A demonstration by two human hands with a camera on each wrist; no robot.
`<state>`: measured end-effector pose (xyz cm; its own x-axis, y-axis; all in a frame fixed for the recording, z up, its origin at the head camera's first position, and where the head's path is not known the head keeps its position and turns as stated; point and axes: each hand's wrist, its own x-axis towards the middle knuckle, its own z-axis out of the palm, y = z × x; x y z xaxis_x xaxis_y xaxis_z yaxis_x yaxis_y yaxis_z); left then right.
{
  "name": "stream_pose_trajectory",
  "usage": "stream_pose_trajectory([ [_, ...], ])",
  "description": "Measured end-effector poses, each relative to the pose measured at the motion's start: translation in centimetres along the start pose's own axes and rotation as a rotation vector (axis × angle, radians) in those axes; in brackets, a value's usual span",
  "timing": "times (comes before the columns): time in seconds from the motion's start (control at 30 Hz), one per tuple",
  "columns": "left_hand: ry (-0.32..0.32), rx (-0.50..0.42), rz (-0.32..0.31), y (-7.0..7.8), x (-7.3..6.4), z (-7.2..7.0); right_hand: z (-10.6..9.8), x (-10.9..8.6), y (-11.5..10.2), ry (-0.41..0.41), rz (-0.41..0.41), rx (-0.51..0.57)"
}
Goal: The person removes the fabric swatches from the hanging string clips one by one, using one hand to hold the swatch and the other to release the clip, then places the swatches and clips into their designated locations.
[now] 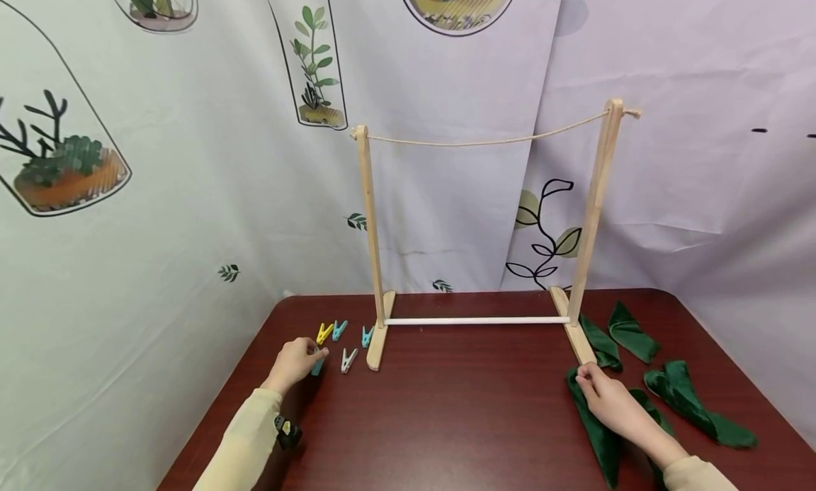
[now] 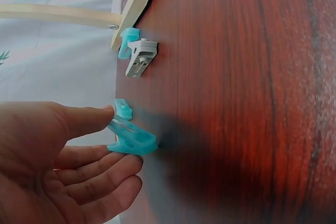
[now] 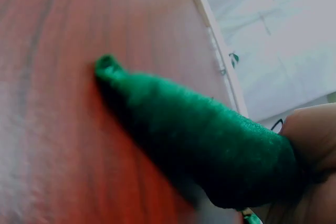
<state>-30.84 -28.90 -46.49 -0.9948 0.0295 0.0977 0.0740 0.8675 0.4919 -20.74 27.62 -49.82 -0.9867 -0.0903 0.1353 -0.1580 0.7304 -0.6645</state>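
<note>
At the left of the table my left hand point(image 1: 296, 363) pinches a teal clothespin point(image 2: 134, 137) between thumb and fingers, close over the tabletop. Around it lie a yellow clothespin point(image 1: 324, 333), a white clothespin point(image 1: 348, 360) and two more blue ones, one of them a blue clothespin point(image 1: 367, 336) beside the stand's left foot. On the right side, my right hand point(image 1: 605, 399) grips the upper end of a dark green velvety cloth point(image 3: 194, 135). The rest of that cloth point(image 1: 596, 434) hangs down toward the front of the table.
A wooden stand point(image 1: 593, 207) rises at the back, with a string point(image 1: 472, 144) sagging between its posts and a white rod point(image 1: 474, 321) low across it. More green cloths point(image 1: 695, 406) lie at the right. Behind is a printed curtain point(image 1: 255, 158).
</note>
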Motion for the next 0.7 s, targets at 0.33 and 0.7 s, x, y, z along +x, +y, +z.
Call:
stream_pose_trajectory([
  [0.33,-0.002,0.022,-0.001,-0.2,0.4,0.3,1.3,0.0,-0.2,-0.046,-0.015,-0.026],
  [0.7,-0.007,0.006,-0.013,-1.0,0.7,0.8,1.8,0.1,-0.6,-0.04,-0.031,-0.053],
])
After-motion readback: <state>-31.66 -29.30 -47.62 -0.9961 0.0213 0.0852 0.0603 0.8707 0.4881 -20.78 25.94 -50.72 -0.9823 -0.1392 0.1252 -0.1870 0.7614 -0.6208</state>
